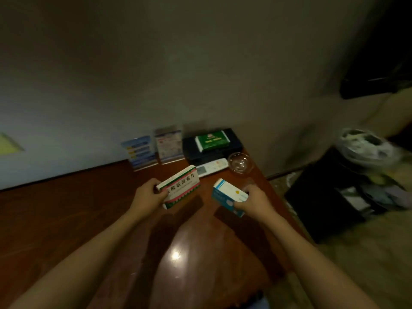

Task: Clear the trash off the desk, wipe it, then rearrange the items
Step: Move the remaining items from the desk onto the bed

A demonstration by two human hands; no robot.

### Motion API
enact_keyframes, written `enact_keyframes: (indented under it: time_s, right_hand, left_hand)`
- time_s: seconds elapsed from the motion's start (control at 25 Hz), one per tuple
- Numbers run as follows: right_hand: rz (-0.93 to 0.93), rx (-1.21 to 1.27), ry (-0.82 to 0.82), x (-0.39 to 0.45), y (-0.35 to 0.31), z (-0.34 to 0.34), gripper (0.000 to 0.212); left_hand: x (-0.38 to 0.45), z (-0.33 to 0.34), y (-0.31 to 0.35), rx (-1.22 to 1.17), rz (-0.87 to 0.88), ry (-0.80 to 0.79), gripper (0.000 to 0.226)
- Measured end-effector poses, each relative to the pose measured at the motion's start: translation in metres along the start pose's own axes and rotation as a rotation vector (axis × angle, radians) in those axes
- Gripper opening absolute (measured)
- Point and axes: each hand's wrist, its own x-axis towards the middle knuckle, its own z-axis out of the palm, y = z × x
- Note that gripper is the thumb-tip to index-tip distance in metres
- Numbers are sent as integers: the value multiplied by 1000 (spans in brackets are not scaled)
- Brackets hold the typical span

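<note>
Head view: both hands are holding medicine boxes above the surface (66, 219).

The left hand (148, 197) is gripping a white box (181, 186) with red and green trim by its near end, tilted. The right hand (252, 200) is gripping a blue box (227, 195) by its near end, thumb underneath. Both boxes are lifted clear of the surface, near each other but apart. Behind them a remote (211, 167) is lying just beside a glass bowl (240, 163). A green packet (213, 140) is resting on a black box (234, 141) at the wall, with two stands (153, 150) to its left. A lined bin (365, 148) is standing off the right edge.
</note>
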Motion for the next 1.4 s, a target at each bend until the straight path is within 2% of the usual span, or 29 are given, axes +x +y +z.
enact_keyframes:
  time_s: [0.2,0.44,0.56,0.72,0.88,1.0,1.24,1.4]
  right_hand:
    - [233,7,123,-97,82,-35,41]
    - [493,193,327,-241,179,-78,40]
    - [640,282,442,-323,237,-99,45]
    - [792,335,592,-440,311,-121,45]
    - [995,353,751,-581,391,-124,47]
    - [1121,366,868,-683,434,-110,37]
    - [1373,609,1143,-829,474,-60,50]
    - [1561,732,1232,-883,487,-19,50]
  left_hand:
    - [-44,70,52,-55,165,-260,8]
    - [-111,162,144,-1,383,-575,7]
    - [-169,219,199,-13,427,-708,7]
    - [-285,308,250,28,553,-846,9]
    - [-438,398,292,59,678,-1035,9]
    - [-548,442,316,98,773,-1197,11]
    - [-743,505,347,185,1039,-1490,13]
    - [-847,545,337,250,1164,-1647,15]
